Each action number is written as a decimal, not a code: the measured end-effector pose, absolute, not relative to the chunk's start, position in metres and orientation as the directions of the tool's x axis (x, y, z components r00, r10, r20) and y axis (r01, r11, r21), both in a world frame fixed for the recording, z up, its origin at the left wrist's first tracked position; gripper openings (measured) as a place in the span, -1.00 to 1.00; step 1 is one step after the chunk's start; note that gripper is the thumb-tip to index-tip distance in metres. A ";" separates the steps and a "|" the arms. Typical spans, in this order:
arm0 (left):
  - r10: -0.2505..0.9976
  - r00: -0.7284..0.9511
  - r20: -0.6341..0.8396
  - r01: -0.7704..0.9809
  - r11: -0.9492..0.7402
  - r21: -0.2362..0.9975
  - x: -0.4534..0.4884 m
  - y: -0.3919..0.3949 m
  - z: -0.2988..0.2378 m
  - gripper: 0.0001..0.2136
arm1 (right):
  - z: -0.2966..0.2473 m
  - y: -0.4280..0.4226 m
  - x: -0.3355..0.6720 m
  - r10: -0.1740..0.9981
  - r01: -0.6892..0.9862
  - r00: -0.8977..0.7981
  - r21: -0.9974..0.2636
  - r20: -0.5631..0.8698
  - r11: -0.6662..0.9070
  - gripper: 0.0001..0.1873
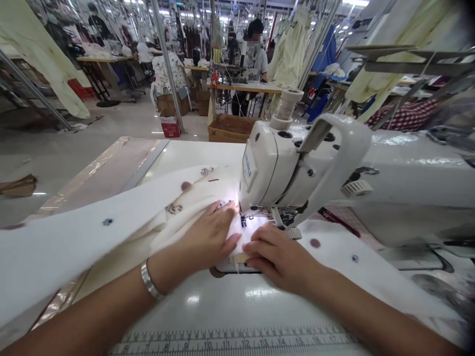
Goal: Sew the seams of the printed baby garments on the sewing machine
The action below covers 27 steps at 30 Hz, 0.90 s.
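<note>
Think of a clock with its middle at the middle of the view. The white cloth with paw prints (pixel 85 237) comes in at 9 o'clock, goes under both hands, and runs out toward 4 o'clock. To sew well, this loose left part should lie smooth and not tug.

The left hand (pixel 211 237), at 7 o'clock, lies flat on the cloth, fingers near each other, thumb apart. It should press softly and stay clear of the needle.

The sewing machine head (pixel 269 163) is at 3 o'clock. The right hand (pixel 280 254), at 5 o'clock, has bent fingers at the cloth; it should steer gently, I think.

The cloth's left end is cut off. Bright light hides the left fingertips a bit. I can't make out the needle. I can't tell if the right fingers pinch. The cloth's far right part is blurry.
</note>
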<state>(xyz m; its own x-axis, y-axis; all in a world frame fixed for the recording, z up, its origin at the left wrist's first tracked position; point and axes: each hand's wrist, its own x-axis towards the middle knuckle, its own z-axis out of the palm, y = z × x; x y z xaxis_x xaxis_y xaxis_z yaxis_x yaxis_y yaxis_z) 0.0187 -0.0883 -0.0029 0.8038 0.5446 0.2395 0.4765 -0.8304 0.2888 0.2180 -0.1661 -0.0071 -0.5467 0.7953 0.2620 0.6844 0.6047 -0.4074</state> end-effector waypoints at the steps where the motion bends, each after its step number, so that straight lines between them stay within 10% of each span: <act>1: 0.543 0.803 0.244 0.476 -0.832 0.286 0.021 -0.086 -0.002 -0.77 | -0.006 -0.165 0.218 0.810 0.688 -0.532 -0.431 0.247 0.584 -0.80; 27: 0.431 0.896 0.111 0.369 -0.859 0.355 0.018 -0.057 0.026 -0.82 | -0.010 -0.170 0.216 0.765 0.646 -0.542 -0.410 0.349 0.644 -0.82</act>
